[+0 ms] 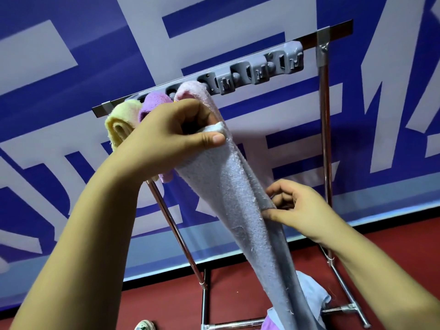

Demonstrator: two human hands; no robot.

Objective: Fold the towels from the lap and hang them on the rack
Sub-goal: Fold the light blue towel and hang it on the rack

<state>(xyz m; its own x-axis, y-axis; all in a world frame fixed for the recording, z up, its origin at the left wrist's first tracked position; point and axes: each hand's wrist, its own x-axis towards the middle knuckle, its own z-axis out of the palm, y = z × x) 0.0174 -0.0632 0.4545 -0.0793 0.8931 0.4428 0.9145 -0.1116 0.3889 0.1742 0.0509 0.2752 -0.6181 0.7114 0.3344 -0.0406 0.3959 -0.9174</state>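
Note:
A long pale blue towel [240,206] hangs stretched from the rack's grey hook strip [257,70] down toward my lap. My left hand [176,136] grips its top end just below the strip, thumb over the folded edge. Lower down, my right hand [297,208] pinches the towel's right edge between thumb and fingers. A pink towel [192,91], a purple towel [154,103] and a yellow towel [120,125] hang folded on the strip's left part, partly hidden behind my left hand.
The metal rack [325,139] has chrome legs and a low crossbar [233,326] on a red floor. More light blue and purple cloth [312,294] lies at the bottom. A blue and white banner wall [71,67] stands close behind the rack.

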